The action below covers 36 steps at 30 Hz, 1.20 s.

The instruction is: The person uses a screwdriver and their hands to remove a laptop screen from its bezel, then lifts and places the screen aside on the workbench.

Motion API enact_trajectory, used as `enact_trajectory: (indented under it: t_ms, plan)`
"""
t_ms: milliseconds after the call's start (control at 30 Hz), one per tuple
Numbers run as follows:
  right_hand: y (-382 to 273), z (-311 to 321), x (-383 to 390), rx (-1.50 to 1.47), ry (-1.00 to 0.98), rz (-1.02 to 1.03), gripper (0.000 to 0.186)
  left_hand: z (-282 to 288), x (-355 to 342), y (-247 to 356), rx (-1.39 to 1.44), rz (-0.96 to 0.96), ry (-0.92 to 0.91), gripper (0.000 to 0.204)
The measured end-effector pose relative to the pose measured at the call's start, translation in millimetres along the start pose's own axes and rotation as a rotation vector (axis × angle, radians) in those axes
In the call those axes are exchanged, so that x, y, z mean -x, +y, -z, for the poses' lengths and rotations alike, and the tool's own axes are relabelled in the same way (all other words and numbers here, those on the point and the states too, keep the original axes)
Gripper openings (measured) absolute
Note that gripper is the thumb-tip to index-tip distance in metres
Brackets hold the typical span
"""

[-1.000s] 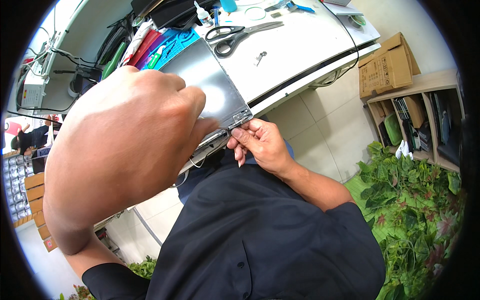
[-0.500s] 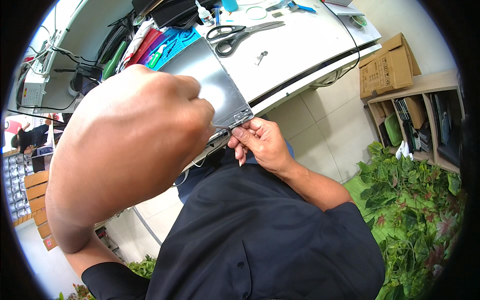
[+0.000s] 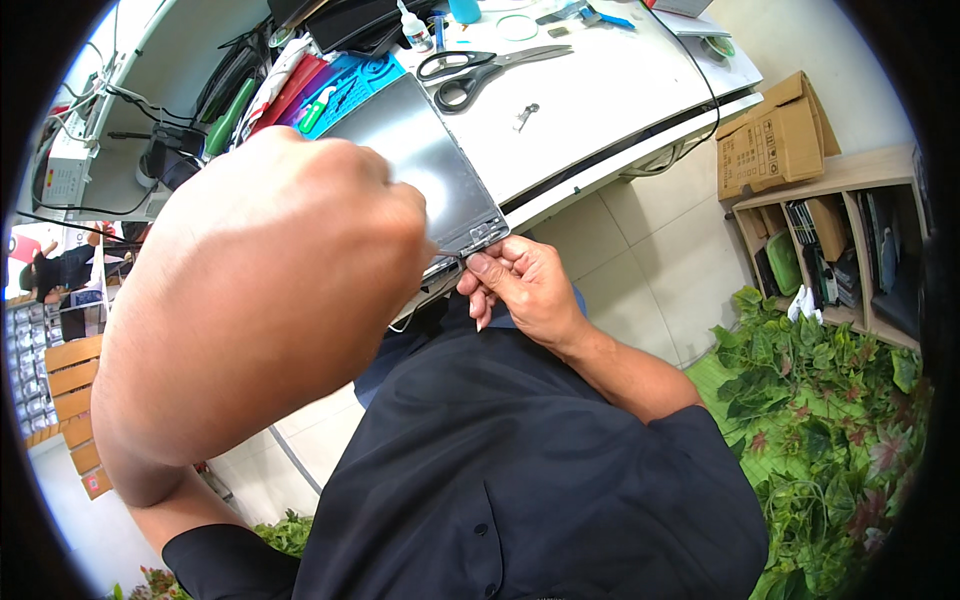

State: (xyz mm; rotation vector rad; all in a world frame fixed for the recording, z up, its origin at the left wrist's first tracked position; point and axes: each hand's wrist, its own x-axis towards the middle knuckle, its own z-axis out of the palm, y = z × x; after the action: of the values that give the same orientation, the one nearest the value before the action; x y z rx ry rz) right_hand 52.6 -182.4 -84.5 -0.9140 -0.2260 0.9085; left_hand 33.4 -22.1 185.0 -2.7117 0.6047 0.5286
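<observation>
A flat dark-grey panel (image 3: pixel 436 150), like a laptop screen lid, lies at the near edge of the white table, with small metal fittings at its near right corner. My left hand (image 3: pixel 290 240), large in the foreground, is closed over the panel's near part and hides much of it. From its fingers a thin metal tool tip, its kind unclear, reaches toward that corner. My right hand (image 3: pixel 525 285) pinches the corner's edge between thumb and fingers, just below the fittings; whatever small part sits between them is hidden.
Black-handled scissors (image 3: pixel 470 80) and a small metal part (image 3: pixel 526 115) lie on the white table (image 3: pixel 580 110). Behind the panel are a blue mat (image 3: pixel 370 78), a green-handled tool (image 3: pixel 318 108) and a small white bottle (image 3: pixel 413 30). A cardboard box (image 3: pixel 775 140) tops the shelf (image 3: pixel 830 180) at right.
My left fist has turned and shifted slightly, so less of the tool tip shows. My right hand keeps its pinch at the corner, almost unmoved.
</observation>
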Motion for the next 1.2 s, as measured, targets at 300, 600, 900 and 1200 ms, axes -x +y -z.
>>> enact_trajectory:
  t_ms: [300,600,900,1200]
  plan:
    - [1,-2,-1,-0.009,-0.019,-0.009,0.022,-14,4,3,0.205,-0.108,0.295,0.022]
    - [2,0,0,-0.005,0.000,0.009,0.022,-9,2,-1,0.025,-0.106,0.154,0.017]
    - [2,0,1,-0.027,-0.005,-0.001,0.022,-19,0,-5,0.384,-0.194,0.555,0.027]
    - [1,-1,1,-0.017,0.001,-0.010,0.022,-109,11,22,0.431,0.142,1.171,0.070]
